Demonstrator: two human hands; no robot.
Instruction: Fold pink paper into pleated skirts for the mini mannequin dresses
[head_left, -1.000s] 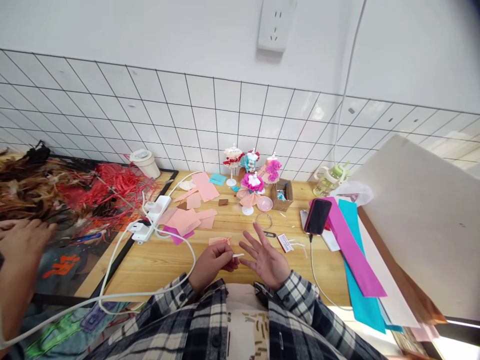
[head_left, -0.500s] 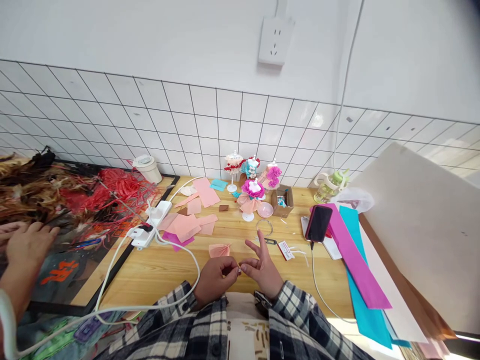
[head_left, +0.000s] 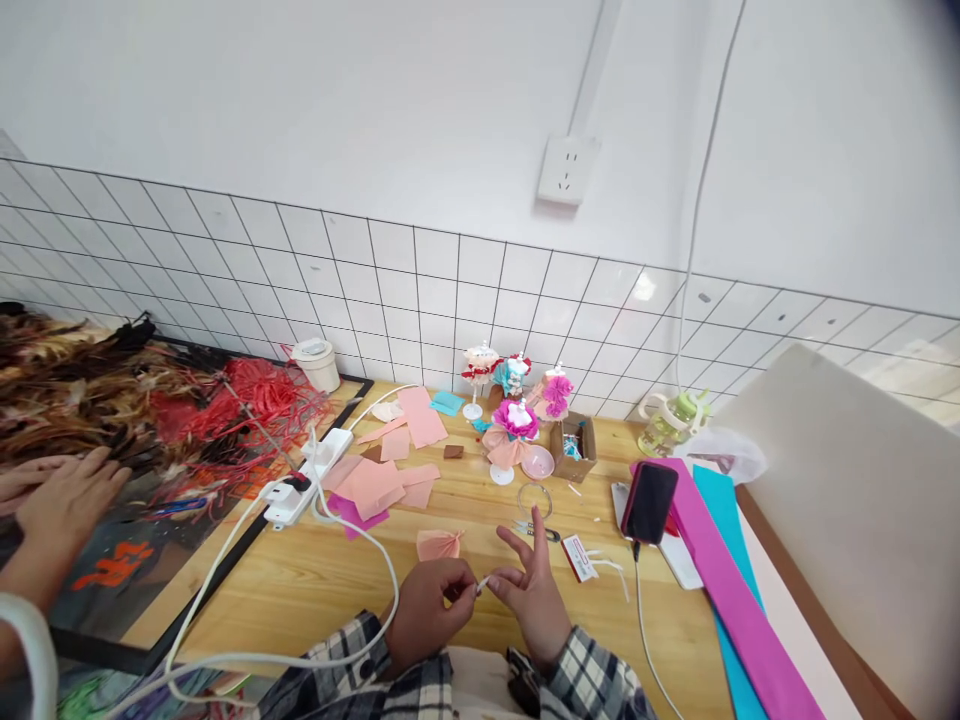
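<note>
Low over the wooden table (head_left: pixel 315 590), my left hand (head_left: pixel 433 608) and my right hand (head_left: pixel 534 597) face each other. Between their fingertips runs a thin white strip (head_left: pixel 483 583), pinched at both ends. My right thumb and index finger hold it while the other fingers spread upward. A gathered peach paper piece (head_left: pixel 439 545) lies just beyond my left hand. Past my right hand are small thread snips (head_left: pixel 541 531), a wire ring (head_left: pixel 535 500) and a red-and-white card (head_left: pixel 580 558) with white strips.
Small dress-form figures in paper dresses (head_left: pixel 510 430) stand near the tiled wall, beside a cardboard box (head_left: pixel 574 450) and a pink dish (head_left: pixel 538 462). Peach paper sheets (head_left: pixel 367 487), a power strip (head_left: pixel 315 475) and its cable lie left. A phone (head_left: pixel 650 503) sits right. A co-worker's hands (head_left: pixel 67 500) are far left.
The camera view has tilted upward, so everything appears lower in the picture. More of the white strip shows between my fingertips. Both hands keep their pinch.
</note>
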